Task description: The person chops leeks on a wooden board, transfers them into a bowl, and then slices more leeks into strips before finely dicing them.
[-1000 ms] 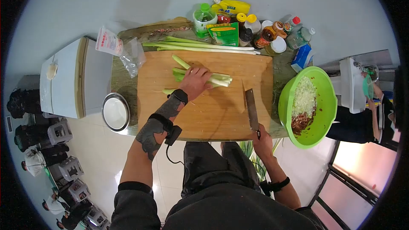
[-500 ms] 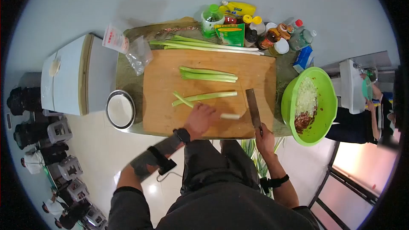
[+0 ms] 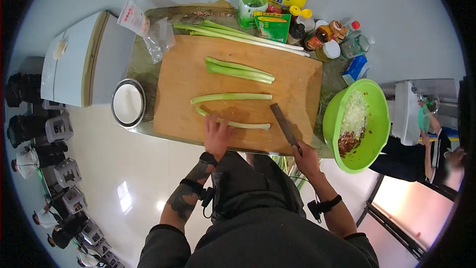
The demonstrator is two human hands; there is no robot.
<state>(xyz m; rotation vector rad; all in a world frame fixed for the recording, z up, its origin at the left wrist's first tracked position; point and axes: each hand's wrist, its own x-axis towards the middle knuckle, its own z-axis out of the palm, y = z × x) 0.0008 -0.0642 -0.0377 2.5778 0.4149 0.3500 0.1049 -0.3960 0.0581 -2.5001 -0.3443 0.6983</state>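
Observation:
My left hand [image 3: 217, 134] rests over the green end of a scallion piece [image 3: 248, 126] on the wooden cutting board [image 3: 173, 79]; its fingertips are on the piece, but whether they grip it is unclear. In my right hand [image 3: 306, 160] is the handle of a cleaver [image 3: 284, 125], its blade low at the board's right part, apart from the scallions. Another single piece [image 3: 231, 98] lies farther up the board. Beyond that is a small group of cut green pieces [image 3: 240, 70]. Long whole scallions [image 3: 238, 36] lie along the far edge.
A green basin [image 3: 333, 114] with chopped white pieces and dark red bits stands at the right. Bottles and jars [image 3: 327, 49] crowd the back right. A white bowl [image 3: 128, 104] sits left of the board, a plastic bag [image 3: 159, 39] behind. A person [image 3: 411, 156] stands far right.
The scallion piece under my left hand, earlier angled across another, now lies nearer me, separate from it. My left hand moved left. The cleaver has tilted and shifted slightly left. The view has shifted.

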